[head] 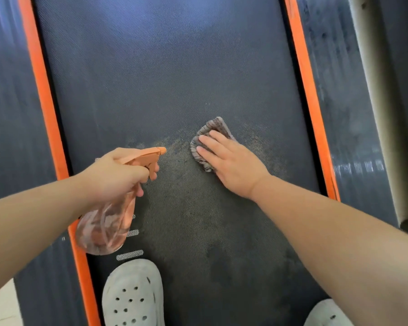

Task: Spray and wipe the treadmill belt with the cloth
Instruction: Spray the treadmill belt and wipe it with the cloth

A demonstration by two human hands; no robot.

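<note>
Head view: your left hand [114, 175] grips spray bottle [106, 222], nozzle aimed up-belt; right hand [231, 163], fingers flat, presses cloth [206, 135] on treadmill belt [163, 78].

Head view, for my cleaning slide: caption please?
Left hand aims spray bottle; right hand presses cloth on treadmill belt.

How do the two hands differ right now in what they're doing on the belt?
The left hand is curled in a grip around the neck of the orange spray bottle, held above the treadmill belt; the right hand lies flat, fingers spread, pressing the grey cloth onto the belt. The left hand is near the orange side strip; the right is nearer the middle. Both are bare.
</note>
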